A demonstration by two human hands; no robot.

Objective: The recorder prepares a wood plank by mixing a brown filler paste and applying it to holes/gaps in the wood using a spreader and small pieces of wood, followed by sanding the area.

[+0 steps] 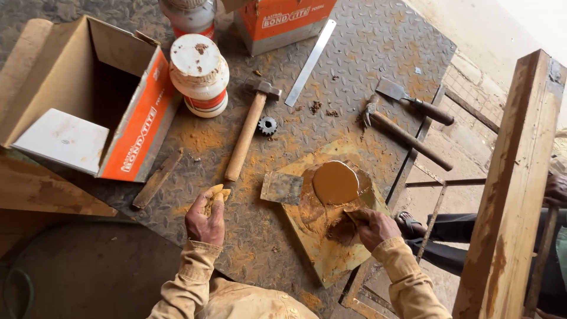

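Two hands (207, 221), two hammers (248, 127), two jars (201, 74), two scrapers (282, 188), one gear (267, 125)

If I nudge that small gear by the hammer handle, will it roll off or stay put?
The gear lies flat on the ridged metal tabletop, so it would probably slide or snag rather than roll. It looks like solid metal, so likely heavy for its size and stiff. The orange dust around it may make it a bit slippery. The hammer beside it could block a push leftward.
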